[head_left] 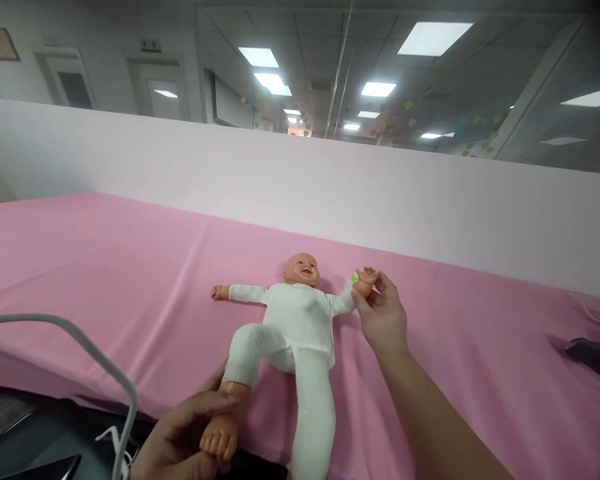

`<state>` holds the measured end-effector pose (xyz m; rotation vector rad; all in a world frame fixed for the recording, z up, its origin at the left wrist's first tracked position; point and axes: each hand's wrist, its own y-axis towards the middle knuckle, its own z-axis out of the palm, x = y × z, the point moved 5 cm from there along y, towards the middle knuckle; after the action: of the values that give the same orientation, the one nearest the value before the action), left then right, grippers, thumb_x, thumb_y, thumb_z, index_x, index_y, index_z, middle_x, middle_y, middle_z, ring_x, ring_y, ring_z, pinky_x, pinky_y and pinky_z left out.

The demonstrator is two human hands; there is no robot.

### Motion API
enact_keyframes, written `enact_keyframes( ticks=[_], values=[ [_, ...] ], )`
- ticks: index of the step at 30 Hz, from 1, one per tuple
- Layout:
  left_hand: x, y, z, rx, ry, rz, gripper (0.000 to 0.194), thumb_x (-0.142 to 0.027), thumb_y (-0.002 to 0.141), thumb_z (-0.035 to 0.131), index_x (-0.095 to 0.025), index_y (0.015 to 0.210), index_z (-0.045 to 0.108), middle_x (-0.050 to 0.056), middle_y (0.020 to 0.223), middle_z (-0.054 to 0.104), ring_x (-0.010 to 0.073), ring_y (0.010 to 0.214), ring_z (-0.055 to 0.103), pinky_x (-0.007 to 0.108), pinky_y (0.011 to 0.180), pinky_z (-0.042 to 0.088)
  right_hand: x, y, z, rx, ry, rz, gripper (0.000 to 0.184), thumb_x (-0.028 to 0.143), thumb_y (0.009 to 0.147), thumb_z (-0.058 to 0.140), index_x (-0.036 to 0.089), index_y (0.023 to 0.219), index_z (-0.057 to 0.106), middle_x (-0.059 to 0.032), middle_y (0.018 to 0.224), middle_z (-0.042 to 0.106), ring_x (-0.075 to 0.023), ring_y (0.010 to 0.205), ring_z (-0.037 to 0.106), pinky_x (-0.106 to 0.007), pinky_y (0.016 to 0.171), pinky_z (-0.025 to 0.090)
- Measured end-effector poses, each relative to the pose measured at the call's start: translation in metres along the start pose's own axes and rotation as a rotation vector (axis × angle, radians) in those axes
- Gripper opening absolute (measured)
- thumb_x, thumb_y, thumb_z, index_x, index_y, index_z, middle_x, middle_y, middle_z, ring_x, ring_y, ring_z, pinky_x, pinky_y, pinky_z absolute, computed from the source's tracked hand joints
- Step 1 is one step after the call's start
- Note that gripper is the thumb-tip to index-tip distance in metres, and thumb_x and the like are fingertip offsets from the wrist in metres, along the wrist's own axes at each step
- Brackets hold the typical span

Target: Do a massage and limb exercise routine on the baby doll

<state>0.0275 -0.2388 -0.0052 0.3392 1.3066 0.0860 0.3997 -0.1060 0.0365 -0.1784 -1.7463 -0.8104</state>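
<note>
A baby doll [300, 320] with a white cloth body and plastic head, hands and feet lies on its back, its arms spread wide. My left hand [180, 433] is closed around the doll's bare foot and ankle at the lower left, with that leg bent at the knee. At the doll's other side, my right hand [384, 310] pinches its raised hand near the wrist. A small yellow-green patch shows beside those fingers. The doll's second leg stretches straight toward me, its foot mostly out of sight.
A pink sheet [130, 267] covers the table, with a white partition [280, 180] and glass behind it. A grey cable [95, 353] arches at the left above black items. Some dark object [593, 353] lies at the right edge, near a partly seen clear container.
</note>
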Motion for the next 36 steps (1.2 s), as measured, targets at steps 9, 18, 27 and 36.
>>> enact_keyframes(
  ticks=[9,18,27,36],
  values=[
    [-0.011,0.048,0.039,0.22,0.104,0.056,0.029,-0.031,0.087,0.081,-0.032,0.116,0.079,0.008,0.164,0.045,0.037,0.159,0.02,0.055,0.122,0.032,0.031,-0.043,0.051,0.297,-0.34,-0.515,0.041,0.027,0.087,0.066,0.027,0.129,0.07,-0.0067,0.124,0.076,-0.0283,0.111,0.07,-0.048,0.101,0.057],
    [-0.007,0.082,0.06,0.291,0.175,0.052,0.022,-0.032,0.09,0.077,-0.027,0.111,0.08,0.01,0.146,0.064,0.0331,0.159,0.024,0.055,0.125,0.028,0.037,-0.062,0.077,0.556,-0.546,-0.722,0.043,0.011,0.097,0.051,0.025,0.134,0.069,-0.004,0.132,0.074,-0.0291,0.123,0.064,-0.053,0.11,0.048],
    [-0.007,0.083,0.061,0.308,0.146,0.072,0.03,-0.031,0.084,0.084,-0.029,0.113,0.082,0.01,0.125,0.075,0.0334,0.158,0.025,0.059,0.127,0.021,0.032,-0.062,0.075,0.567,-0.642,-0.644,0.046,0.013,0.097,0.052,0.021,0.141,0.064,-0.0107,0.147,0.063,-0.0311,0.14,0.056,-0.057,0.122,0.037],
    [0.006,0.022,0.008,0.234,0.098,-0.039,0.032,-0.033,0.081,0.086,-0.033,0.113,0.081,0.0,0.174,0.025,0.0444,0.156,0.025,0.051,0.11,0.049,0.004,-0.012,0.024,0.268,-0.368,-0.143,0.036,0.039,0.089,0.065,0.027,0.124,0.067,-0.0044,0.111,0.078,-0.0251,0.093,0.075,-0.041,0.084,0.061]
  ],
)
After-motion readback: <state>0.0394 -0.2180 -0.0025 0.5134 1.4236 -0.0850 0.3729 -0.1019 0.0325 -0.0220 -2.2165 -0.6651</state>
